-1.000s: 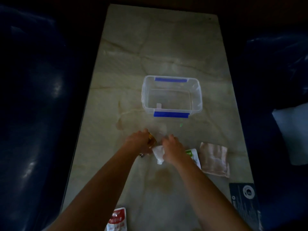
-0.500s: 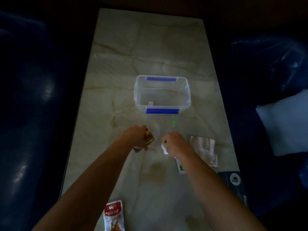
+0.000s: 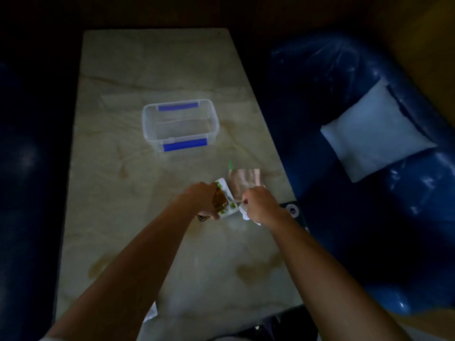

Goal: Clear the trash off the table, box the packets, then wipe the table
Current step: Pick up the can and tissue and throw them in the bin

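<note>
Dimly lit marble table (image 3: 138, 217). Left hand (image 3: 200, 199) closed around a brown wrapper (image 3: 219, 200), sitting over a white-and-green packet (image 3: 227, 203) on the table. Right hand (image 3: 259, 205) fisted on a crumpled white scrap (image 3: 245, 214), just right of that packet. Pinkish cloth (image 3: 246, 180) lies flat just beyond the packet, touching it. Clear plastic box (image 3: 181, 125) with blue clips sits open further up the table from the packet, well apart. Dark card (image 3: 293, 210) right of the packet at the table edge.
</note>
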